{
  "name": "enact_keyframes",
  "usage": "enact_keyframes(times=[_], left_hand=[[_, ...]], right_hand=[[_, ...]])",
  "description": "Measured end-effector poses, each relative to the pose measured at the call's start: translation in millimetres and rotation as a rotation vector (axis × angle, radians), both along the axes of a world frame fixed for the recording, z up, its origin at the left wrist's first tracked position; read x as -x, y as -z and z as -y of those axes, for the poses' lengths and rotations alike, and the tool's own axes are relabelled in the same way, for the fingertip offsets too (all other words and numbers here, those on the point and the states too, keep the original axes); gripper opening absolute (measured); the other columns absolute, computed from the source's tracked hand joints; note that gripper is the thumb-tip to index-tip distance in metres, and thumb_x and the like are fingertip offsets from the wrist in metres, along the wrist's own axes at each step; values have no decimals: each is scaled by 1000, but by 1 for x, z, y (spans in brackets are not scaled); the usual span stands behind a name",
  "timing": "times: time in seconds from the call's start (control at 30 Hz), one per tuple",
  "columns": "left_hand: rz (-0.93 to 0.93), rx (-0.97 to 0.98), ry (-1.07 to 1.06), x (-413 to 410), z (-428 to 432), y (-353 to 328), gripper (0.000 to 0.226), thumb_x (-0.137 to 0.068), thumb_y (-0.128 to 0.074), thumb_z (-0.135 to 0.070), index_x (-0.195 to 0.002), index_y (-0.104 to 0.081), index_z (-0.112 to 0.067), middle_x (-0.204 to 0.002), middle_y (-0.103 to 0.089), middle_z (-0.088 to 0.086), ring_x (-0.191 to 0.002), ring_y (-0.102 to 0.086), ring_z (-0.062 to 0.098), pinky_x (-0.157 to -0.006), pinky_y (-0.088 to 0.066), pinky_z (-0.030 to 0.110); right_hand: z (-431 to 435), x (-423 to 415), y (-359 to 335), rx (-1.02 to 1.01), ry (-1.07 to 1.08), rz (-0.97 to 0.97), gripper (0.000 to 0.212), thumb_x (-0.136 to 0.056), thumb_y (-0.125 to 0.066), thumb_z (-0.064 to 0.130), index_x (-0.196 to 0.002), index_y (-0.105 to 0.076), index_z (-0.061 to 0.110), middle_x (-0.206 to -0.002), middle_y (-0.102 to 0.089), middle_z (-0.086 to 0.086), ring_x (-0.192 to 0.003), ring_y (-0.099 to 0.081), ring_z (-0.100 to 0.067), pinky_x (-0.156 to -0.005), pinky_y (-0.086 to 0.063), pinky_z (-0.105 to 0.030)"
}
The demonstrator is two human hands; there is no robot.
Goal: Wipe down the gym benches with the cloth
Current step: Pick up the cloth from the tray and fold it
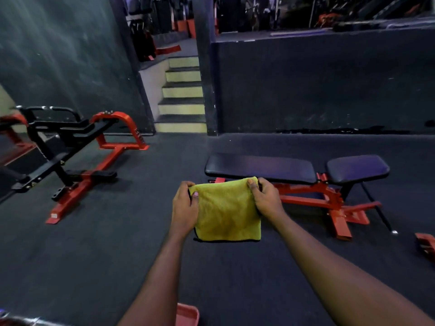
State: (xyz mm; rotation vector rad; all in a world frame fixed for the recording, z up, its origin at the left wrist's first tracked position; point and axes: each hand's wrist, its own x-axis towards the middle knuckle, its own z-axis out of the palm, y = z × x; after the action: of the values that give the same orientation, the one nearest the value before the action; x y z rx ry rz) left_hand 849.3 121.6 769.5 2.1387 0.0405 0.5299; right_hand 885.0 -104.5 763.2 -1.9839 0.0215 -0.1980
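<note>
Hanging folded in the air, the yellow cloth [228, 210] is held in front of the bench [259, 168]. The left hand [184, 208] pinches its upper left corner, and the right hand [268, 201] grips its right edge with curled fingers. The black-padded bench stands beyond on a red frame [306, 191]. Farther left, a red-and-black machine [77, 147] bears lettering too blurred to read.

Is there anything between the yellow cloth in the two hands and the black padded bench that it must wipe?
Nothing visible does. The left hand and the right hand grip the folded yellow cloth by its upper corners, in front of the black padded bench on a red metal frame; nothing lies on its pads.
</note>
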Motion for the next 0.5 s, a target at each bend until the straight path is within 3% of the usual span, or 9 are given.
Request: enact_keyframes(times=[0.1, 0.23, 0.5], left_hand=[[-37, -9, -15, -72, -24, 3, 13, -93, -54, -3, -105, -53, -8, -95, -61, 6, -87, -56, 20, -72, -35, 26], [-58, -12, -4, -151, -39, 10, 13, -93, -54, -3, -104, -53, -11, -95, -61, 4, -88, -56, 18, -73, -37, 25], [-168, -56, -19, -315, -63, 55, 12, -94, -53, -5, -106, -53, -9, -99, -61, 5, -91, -56, 19, -74, -35, 25]], right_hand=[[-23, -70, 4, 2, 7, -31, 37, -99, -56, 35, -72, -48, 12, -63, -49, 2, -57, -43, -8, -52, -32, -23], [-40, -151, 15, 3, 13, -75, 39, -99, -55, 39, -78, -52, 6, -68, -52, 2, -63, -47, -11, -59, -36, -33], [-68, -328, 72, -47, 12, -133, 40, -98, -58, 38, -78, -53, 5, -66, -51, 1, -61, -47, -13, -60, -38, -35]])
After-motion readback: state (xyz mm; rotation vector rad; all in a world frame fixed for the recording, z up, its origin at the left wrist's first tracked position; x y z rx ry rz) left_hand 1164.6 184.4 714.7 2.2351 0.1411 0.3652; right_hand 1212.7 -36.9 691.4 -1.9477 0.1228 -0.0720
